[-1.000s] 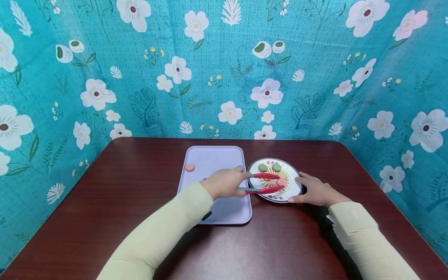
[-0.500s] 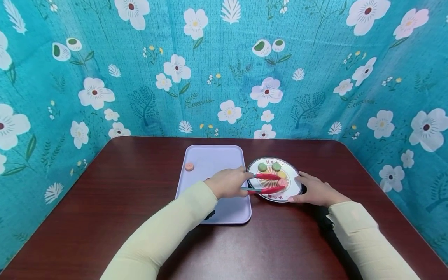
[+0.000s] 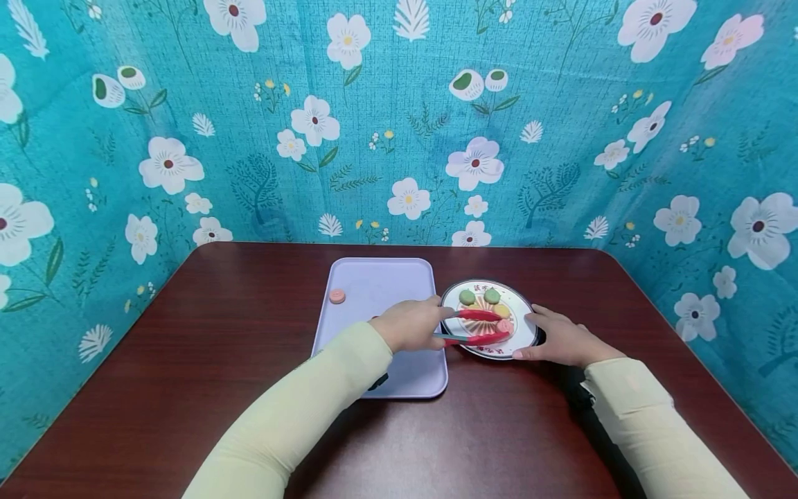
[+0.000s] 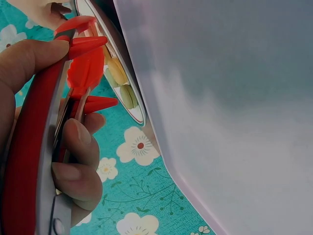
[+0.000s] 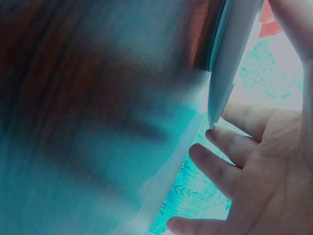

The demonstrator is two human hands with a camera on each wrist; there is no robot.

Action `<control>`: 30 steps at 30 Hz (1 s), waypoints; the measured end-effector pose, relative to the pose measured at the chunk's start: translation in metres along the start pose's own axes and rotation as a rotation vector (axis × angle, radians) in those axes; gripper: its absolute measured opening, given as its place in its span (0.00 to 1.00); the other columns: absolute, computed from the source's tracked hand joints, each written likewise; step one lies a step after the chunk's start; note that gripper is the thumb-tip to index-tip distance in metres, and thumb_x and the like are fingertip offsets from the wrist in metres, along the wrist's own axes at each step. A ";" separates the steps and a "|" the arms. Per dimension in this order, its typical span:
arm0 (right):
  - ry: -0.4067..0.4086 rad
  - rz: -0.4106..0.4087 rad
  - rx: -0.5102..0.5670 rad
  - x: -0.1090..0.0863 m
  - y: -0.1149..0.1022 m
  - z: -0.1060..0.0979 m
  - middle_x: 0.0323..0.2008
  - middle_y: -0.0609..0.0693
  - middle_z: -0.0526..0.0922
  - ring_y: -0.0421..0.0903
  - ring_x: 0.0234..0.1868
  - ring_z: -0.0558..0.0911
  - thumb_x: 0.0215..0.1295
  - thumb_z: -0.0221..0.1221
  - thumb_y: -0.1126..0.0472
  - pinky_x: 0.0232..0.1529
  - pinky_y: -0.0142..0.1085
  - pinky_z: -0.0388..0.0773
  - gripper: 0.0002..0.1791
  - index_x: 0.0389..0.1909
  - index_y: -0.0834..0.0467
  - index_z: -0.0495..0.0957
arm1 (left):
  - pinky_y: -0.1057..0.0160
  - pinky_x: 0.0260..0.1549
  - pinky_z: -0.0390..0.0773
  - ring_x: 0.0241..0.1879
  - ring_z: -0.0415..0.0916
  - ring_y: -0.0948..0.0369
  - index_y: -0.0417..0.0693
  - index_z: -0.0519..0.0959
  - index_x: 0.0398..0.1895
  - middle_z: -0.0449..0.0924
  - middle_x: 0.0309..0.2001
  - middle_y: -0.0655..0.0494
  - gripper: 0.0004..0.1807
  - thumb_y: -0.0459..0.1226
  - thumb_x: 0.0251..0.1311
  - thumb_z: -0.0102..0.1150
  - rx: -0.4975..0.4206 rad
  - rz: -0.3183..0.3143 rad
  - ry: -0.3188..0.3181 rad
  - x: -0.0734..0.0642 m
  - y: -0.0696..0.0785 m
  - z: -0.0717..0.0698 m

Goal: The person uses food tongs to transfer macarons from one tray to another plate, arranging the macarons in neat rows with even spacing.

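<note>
My left hand (image 3: 408, 326) grips a pair of red-tipped metal tongs (image 3: 483, 339), whose arms stand apart over a white plate (image 3: 524, 336) with a dark rim. A pink macaron (image 3: 505, 326) lies on the plate by the tongs' tips. Behind it are a yellow macaron (image 3: 501, 310) and two green macarons (image 3: 492, 296). In the left wrist view, thumb and fingers wrap the tongs' red handle (image 4: 24, 147). My right hand (image 3: 561, 339) touches the plate's right rim, thumb toward the front; the right wrist view shows its fingers (image 5: 215, 169) spread and fairly straight.
A pale lilac tray (image 3: 380, 274) lies left of the plate, partly under my left forearm. Another pink macaron (image 3: 337, 296) sits near its left edge. The dark wooden table (image 3: 262, 291) meets a teal floral cloth (image 3: 405, 138) behind.
My left hand and the tongs have shifted slightly to the right. The pink macaron at the tips has also moved a little right on the plate. The right hand has stayed put.
</note>
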State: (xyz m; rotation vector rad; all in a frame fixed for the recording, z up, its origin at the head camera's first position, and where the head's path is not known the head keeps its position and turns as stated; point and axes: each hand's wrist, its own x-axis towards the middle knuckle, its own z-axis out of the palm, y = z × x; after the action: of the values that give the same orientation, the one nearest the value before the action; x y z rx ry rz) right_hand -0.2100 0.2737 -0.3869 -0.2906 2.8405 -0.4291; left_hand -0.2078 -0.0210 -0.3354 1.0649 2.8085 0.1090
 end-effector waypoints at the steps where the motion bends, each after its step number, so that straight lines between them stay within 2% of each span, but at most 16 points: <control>1: 0.002 -0.003 -0.003 0.000 0.000 0.000 0.69 0.72 0.55 0.72 0.66 0.56 0.41 0.65 0.27 0.54 0.78 0.50 0.63 0.69 0.68 0.60 | 0.65 0.36 0.77 0.30 0.74 0.62 0.56 0.72 0.65 0.75 0.49 0.52 0.30 0.47 0.58 0.64 0.002 0.004 0.001 0.000 0.000 0.000; 8: 0.015 -0.017 -0.016 0.001 0.002 0.001 0.68 0.72 0.56 0.72 0.66 0.57 0.42 0.65 0.27 0.53 0.78 0.51 0.62 0.68 0.68 0.61 | 0.64 0.34 0.77 0.29 0.74 0.62 0.55 0.73 0.65 0.75 0.49 0.52 0.30 0.48 0.58 0.63 0.021 0.010 -0.009 0.003 0.005 0.001; 15: 0.015 -0.019 -0.016 -0.001 0.000 0.000 0.68 0.73 0.56 0.72 0.65 0.58 0.42 0.65 0.28 0.53 0.78 0.52 0.62 0.68 0.69 0.61 | 0.61 0.48 0.79 0.43 0.79 0.59 0.57 0.69 0.68 0.70 0.64 0.47 0.31 0.48 0.60 0.61 0.016 -0.015 -0.042 0.005 0.010 0.000; 18: 0.015 -0.017 -0.015 -0.001 -0.001 0.000 0.68 0.73 0.56 0.72 0.65 0.58 0.41 0.65 0.28 0.53 0.78 0.52 0.62 0.68 0.69 0.61 | 0.60 0.49 0.78 0.46 0.79 0.58 0.57 0.69 0.68 0.69 0.65 0.46 0.32 0.48 0.60 0.61 0.025 -0.021 -0.046 0.006 0.012 0.001; 30: 0.012 -0.015 -0.009 -0.002 -0.002 0.000 0.68 0.73 0.57 0.72 0.65 0.58 0.41 0.66 0.28 0.53 0.77 0.54 0.62 0.68 0.68 0.61 | 0.63 0.37 0.78 0.30 0.75 0.61 0.55 0.71 0.67 0.74 0.52 0.51 0.31 0.48 0.59 0.63 0.035 0.004 -0.015 0.008 0.017 0.004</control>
State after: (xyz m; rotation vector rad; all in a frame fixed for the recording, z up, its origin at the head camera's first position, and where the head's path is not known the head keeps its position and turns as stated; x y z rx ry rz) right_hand -0.2078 0.2728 -0.3858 -0.3128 2.8538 -0.4231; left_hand -0.2022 -0.0034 -0.3383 1.0737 2.8053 0.0517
